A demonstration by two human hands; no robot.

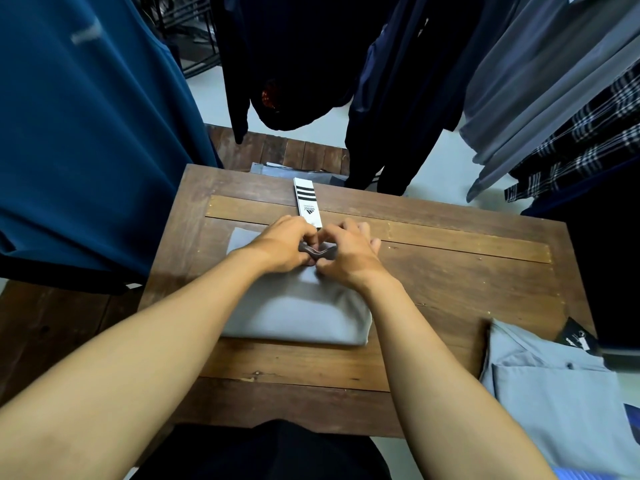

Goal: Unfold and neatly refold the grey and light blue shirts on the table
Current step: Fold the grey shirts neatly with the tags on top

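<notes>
A folded grey shirt (294,313) lies in the middle of the wooden table (433,271). At its far end my left hand (284,242) and my right hand (346,249) meet and pinch the dark collar (317,252), fingers curled round it. A white card tag with black stripes (306,202) sticks out past the collar, partly hidden by my fingers. A light blue folded shirt (554,393) with a black tag (576,336) rests at the table's near right corner.
Hanging clothes ring the table: a big blue shirt (86,133) on the left, dark garments (294,64) at the back, grey and checked shirts (571,116) on the right. A second wooden surface (284,150) with folded cloth stands behind.
</notes>
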